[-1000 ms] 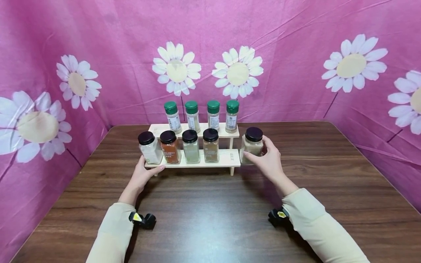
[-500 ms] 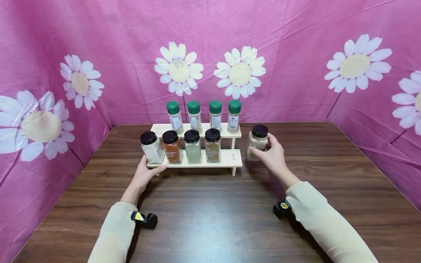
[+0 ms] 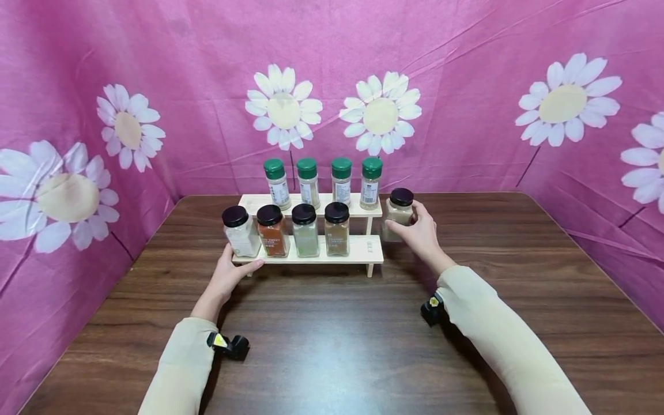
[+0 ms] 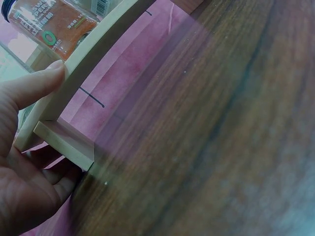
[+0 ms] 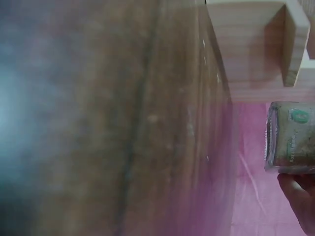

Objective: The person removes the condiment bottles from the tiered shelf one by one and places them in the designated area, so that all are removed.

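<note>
A two-tier wooden spice rack (image 3: pixel 365 248) stands on the table. My left hand (image 3: pixel 225 276) grips the left end of its lower shelf, thumb (image 4: pixel 47 81) on the front edge and fingers behind the leg (image 4: pixel 66 145). To the right of the rack, my right hand (image 3: pixel 422 233) holds a square glass spice jar (image 3: pixel 398 214) with a black lid, pale brown inside. In the right wrist view this jar (image 5: pixel 295 137) is off the table, beside the rack's end. On the lower shelf stand a white jar (image 3: pixel 242 239), a red one (image 3: pixel 273 239), a green one (image 3: pixel 306 239) and a brown one (image 3: pixel 337 239).
Several green-capped shaker bottles (image 3: pixel 341 184) line the upper shelf (image 3: pixel 249 202). Bare board (image 3: pixel 365 245) shows at the lower shelf's right end. Behind the wooden table (image 3: pixel 321 323) hangs a pink cloth (image 3: pixel 456 144) with daisies.
My right hand carries the jar right, away from the lower shelf's end, then up and slightly back left toward the upper tier. The left hand keeps its hold on the rack.
</note>
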The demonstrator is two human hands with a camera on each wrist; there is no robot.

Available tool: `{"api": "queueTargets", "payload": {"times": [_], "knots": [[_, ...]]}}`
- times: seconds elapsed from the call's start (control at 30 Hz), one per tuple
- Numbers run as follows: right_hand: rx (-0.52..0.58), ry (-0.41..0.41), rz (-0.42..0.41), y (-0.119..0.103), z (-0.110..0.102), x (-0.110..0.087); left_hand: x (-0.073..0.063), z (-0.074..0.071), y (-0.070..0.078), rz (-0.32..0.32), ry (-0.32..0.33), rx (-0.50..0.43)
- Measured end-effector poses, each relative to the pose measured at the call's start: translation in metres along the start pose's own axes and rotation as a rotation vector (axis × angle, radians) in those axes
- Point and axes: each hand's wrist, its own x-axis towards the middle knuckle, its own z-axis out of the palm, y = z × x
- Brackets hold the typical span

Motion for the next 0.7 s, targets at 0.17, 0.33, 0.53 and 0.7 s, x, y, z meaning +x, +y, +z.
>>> {"api": "queueTargets", "payload": {"times": [0.17,0.33,0.53,0.7], "knots": [[-0.018,0.016,0.017,0.006,0.008,0.014,0.001,0.000,0.002,-0.002,-0.001,-0.010],[-0.037,0.023,0.039,0.012,0.015,0.024,0.001,0.001,0.000,-0.005,0.003,-0.013],[-0.050,0.033,0.045,0.017,0.017,0.032,0.002,0.001,-0.003,-0.001,0.007,-0.005],[-0.068,0.015,0.049,0.022,0.019,0.039,0.002,0.001,-0.003,-0.002,0.009,-0.013]]}}
